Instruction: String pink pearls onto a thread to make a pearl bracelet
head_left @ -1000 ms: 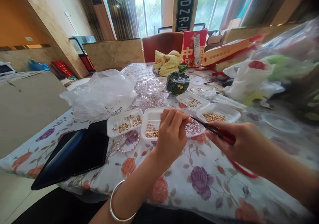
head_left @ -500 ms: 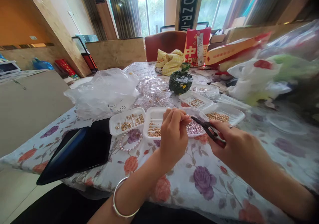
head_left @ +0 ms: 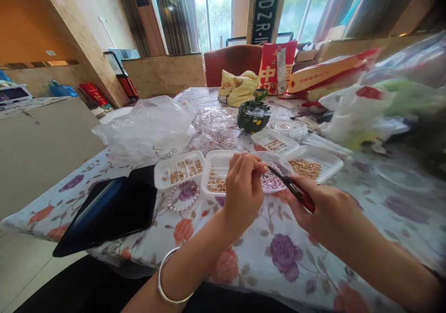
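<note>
My left hand is raised over the table with its fingertips pinched on something too small to make out. My right hand grips small red-handled pliers, their dark tips pointing at the left fingertips. Both hands hover over a white tray of pale pink pearls. Left of it stands a tray with gold beads and another divided tray of gold pieces. A finished pearl bracelet lies on the flowered tablecloth.
A black tablet lies at the left table edge. A crumpled clear plastic bag, a green woven basket, more bead trays, a yellow cloth, and red packages fill the back. White bags sit right.
The pliers' jaws have closed and their tips have come nearer my left fingertips. My left hand has stayed pinched in place. The view shifted slightly.
</note>
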`<state>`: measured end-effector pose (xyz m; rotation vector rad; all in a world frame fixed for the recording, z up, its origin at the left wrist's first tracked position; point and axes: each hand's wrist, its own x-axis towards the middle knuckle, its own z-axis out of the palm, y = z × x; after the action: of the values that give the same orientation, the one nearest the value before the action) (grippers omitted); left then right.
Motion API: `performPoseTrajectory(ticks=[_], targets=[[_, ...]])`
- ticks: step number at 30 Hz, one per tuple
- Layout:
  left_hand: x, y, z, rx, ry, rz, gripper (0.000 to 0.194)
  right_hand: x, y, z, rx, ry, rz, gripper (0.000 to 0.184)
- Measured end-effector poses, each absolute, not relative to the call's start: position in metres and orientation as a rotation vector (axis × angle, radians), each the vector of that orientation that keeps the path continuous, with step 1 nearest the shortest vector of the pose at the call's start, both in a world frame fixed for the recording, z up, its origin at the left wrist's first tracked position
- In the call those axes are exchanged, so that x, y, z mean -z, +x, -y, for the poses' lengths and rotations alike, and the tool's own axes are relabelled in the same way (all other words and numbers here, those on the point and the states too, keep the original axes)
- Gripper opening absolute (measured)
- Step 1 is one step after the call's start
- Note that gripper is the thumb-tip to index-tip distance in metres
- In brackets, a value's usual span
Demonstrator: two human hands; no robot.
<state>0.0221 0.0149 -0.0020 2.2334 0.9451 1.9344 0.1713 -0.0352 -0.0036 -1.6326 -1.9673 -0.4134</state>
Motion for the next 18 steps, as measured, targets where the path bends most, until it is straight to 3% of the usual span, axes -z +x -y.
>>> performPoseTrajectory(ticks=[8,18], targets=[[0.003,0.021,-0.016,-1.979,2.354,-0.948,0.019,-0.003,0.176,0.036,-0.023,-1.512,2.015,0.015],[0.001,0.023,-0.016,-2.006,2.313,-0.899,0.018,-0.014,0.177,0.037,-0.449,-1.539,2.003,0.023]])
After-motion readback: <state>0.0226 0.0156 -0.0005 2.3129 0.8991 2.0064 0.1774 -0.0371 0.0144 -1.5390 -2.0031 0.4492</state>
